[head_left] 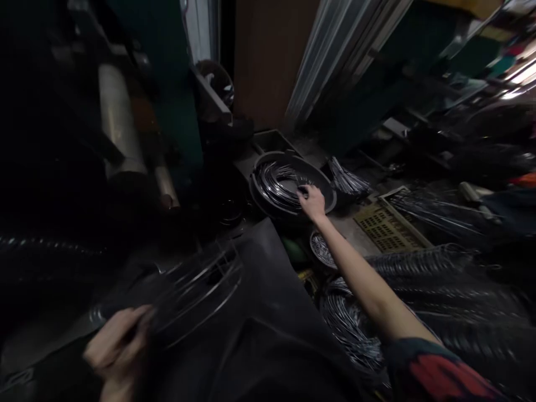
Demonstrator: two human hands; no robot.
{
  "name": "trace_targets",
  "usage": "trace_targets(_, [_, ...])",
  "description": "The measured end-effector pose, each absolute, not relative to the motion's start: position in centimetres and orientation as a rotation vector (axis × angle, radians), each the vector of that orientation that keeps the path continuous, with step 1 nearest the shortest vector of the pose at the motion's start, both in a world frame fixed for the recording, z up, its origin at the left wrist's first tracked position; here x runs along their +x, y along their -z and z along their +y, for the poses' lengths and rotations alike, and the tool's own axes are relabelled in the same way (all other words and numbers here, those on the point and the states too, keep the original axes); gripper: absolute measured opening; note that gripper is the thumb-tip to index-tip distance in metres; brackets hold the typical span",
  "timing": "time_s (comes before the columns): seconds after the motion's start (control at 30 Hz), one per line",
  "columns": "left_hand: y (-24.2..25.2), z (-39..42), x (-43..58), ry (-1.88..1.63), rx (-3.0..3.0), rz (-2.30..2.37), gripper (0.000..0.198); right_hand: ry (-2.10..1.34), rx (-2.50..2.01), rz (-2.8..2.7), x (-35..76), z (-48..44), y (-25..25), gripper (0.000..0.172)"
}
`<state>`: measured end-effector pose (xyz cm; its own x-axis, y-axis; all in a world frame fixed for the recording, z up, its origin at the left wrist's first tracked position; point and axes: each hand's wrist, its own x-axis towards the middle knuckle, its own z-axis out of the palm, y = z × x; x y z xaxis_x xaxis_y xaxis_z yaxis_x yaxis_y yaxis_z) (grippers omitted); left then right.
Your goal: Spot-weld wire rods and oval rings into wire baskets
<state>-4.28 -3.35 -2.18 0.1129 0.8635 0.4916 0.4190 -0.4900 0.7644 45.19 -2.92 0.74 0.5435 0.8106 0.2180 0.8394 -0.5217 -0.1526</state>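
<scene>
My left hand (pixel 119 340), at the lower left, is closed on one end of a wire frame (pixel 201 290) of thin, curved metal rods. The frame is smeared by motion and extends over the dark cloth on my lap. Further off, my right hand (pixel 313 201) reaches into a round dark basin (pixel 329 195). Its fingers are curled at the near right side of the bent metal wires (pixel 274 184) coiled there. Whether a wire lies between those fingertips is too small to make out.
Right of the basin lies a bundle of metal rods (pixel 347 180), near a yellow crate (pixel 387 226). Beneath my right forearm are a small bowl of metal pieces (pixel 321 248) and a heap of wire rings (pixel 349 324). Machine parts (pixel 119 117) stand at left.
</scene>
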Motion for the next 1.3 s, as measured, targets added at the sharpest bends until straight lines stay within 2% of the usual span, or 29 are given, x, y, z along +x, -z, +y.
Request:
trace_targets(0.13, [4.2,-4.1,-2.1,-1.305,2.343,1.021,0.013,-0.105,-2.795,-1.614,48.9,2.0,-0.5,0.036])
trace_targets(0.27, [4.7,-4.4,-0.7,-1.162,2.431,1.057,0.011,-0.042,-2.741,-1.754,48.9,2.5,0.7,0.028])
trace_targets(0.47, [-0.2,-4.4,-1.2,-1.336,2.271,1.267,0.008,0.126,-2.63,-1.736,48.4,1.8,-0.3,0.038])
trace_targets(0.57, [-3.0,-3.8,0.6,-1.415,2.188,1.154,0.01,0.018,-2.649,-1.638,48.4,2.8,-1.0,0.045])
trace_targets(0.7, [-5.0,-3.5,3.4,-1.388,2.295,0.939,0.016,-0.228,-2.74,-1.627,48.2,3.9,-0.9,0.037])
trace_targets(0.87, [-5.8,-4.2,4.2,-1.374,2.34,0.888,0.018,-0.158,-2.673,-1.673,47.8,2.9,-0.9,0.029])
trace_targets(1.03, [-6.9,-4.1,4.8,-1.363,2.29,0.872,0.013,-0.051,-2.616,-1.617,46.8,2.1,-3.1,0.033])
trace_targets(1.13, [-7.8,-3.8,6.9,-1.231,2.191,0.864,0.017,-0.1,-2.373,-1.328,45.4,3.5,-6.8,0.033])
trace_targets(1.3, [-8.8,-2.9,13.0,-1.015,1.938,0.82,0.041,-0.825,-1.389,-0.965,40.1,6.2,-14.4,0.02])
